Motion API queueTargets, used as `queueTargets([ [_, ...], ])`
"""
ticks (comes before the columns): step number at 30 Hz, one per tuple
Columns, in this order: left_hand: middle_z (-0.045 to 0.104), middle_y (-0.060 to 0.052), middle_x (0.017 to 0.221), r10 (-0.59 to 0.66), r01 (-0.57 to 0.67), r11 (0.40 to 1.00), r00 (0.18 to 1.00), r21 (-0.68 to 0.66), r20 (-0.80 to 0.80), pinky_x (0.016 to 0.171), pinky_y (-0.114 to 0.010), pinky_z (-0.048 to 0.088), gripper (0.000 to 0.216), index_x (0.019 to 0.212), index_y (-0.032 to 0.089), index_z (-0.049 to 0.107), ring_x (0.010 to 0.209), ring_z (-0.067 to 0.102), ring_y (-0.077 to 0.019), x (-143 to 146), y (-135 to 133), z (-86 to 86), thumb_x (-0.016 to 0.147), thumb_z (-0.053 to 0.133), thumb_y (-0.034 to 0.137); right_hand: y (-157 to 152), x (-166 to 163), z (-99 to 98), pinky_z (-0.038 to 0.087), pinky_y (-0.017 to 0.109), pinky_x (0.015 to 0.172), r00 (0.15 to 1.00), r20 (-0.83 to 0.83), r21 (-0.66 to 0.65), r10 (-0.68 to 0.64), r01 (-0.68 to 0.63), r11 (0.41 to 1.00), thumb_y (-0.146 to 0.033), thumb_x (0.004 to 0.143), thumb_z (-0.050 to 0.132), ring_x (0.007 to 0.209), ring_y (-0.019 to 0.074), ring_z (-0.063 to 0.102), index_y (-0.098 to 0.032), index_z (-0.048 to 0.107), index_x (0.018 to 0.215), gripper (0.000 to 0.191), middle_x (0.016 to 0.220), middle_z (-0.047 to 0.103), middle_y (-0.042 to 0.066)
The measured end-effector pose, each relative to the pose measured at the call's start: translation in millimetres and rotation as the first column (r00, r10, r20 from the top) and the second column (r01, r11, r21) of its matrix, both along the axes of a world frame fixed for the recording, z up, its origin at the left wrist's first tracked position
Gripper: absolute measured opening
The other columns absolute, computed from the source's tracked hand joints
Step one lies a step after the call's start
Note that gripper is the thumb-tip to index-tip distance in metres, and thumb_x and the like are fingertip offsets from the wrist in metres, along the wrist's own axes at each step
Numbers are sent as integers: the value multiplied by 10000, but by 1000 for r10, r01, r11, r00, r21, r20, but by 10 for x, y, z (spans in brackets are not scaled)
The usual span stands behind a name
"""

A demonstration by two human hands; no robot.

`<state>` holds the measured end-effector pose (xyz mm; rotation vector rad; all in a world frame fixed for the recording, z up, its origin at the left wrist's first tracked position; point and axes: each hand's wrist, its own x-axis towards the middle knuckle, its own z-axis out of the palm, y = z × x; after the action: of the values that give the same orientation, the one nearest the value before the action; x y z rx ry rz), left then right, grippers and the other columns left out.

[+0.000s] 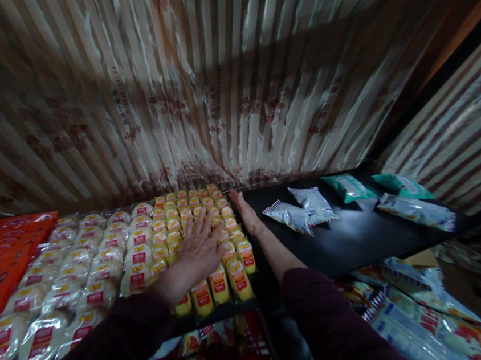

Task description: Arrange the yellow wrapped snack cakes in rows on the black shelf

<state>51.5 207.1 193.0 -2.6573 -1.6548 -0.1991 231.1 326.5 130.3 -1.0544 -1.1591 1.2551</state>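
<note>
Rows of small yellow wrapped cakes [219,282] lie packed side by side on a black shelf [351,248]. My left hand [200,244] rests flat on top of these cakes, its fingers spread, and hides part of the rows. Along their right edge stands my right hand [246,212], held on its side with the fingers stretched out toward the back. Its palm faces the cakes; whether it touches them I cannot tell. Neither hand grips anything.
Left of the cakes lie round white wrapped pastries [95,295] and orange packets [3,256]. To the right are silver-white packets [291,216] and green packets [348,187]. Below the shelf sit a red box [262,344] and larger bags [427,321]. A striped curtain [214,91] hangs behind.
</note>
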Motion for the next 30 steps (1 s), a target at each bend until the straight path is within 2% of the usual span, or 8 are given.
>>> queueTargets([
  [3,253,-84,1562,10,-10,1000,1000,-12,7,1154,-562,88,557,1437,261,379,1449,142,-312,-41,45,-78,929,339,485,13,-81,-1,190,404,1182,998,-63,-33,16,-18,999,-693,868,351,1406,205,317,-254,449,1394,692,1483,421,33],
  [6,288,-87,1548,9,-8,1000,1000,-29,12,1147,-566,103,558,1452,261,351,1441,174,-317,-65,30,-132,936,321,472,-24,-155,22,262,392,1160,988,-141,-59,62,-71,996,-674,874,374,1380,212,367,-252,483,1370,660,1469,440,26],
  [12,287,-105,1546,1,-1,998,1000,-64,7,1149,-560,103,558,1452,237,360,1434,196,-322,-66,25,-94,942,310,458,-70,-217,33,328,394,1129,979,-184,-96,86,-105,990,-659,894,337,1342,210,426,-255,497,1350,630,1441,480,12],
  [19,291,-111,1544,13,-13,996,1000,-86,1,1156,-551,100,555,1440,219,378,1440,185,-303,-50,18,-43,939,326,450,-82,-251,28,332,390,1131,973,-216,-87,77,-97,991,-643,902,342,1309,216,470,-267,507,1341,601,1393,535,13],
  [25,281,-110,1548,9,-9,999,1000,-44,10,1161,-547,72,552,1438,232,377,1445,173,-290,-49,41,-107,938,326,457,-43,-242,-35,292,378,1151,962,-259,-61,87,-106,993,-664,877,381,1353,211,409,-273,492,1350,623,1459,457,-2],
  [30,299,-98,1541,-5,5,1000,1000,14,10,1151,-567,97,521,1419,253,407,1434,204,-300,-71,-16,-24,952,293,455,-74,-158,-80,266,408,1158,972,-232,-40,35,-45,998,-704,846,389,1386,217,355,-280,497,1341,661,1474,436,15],
])
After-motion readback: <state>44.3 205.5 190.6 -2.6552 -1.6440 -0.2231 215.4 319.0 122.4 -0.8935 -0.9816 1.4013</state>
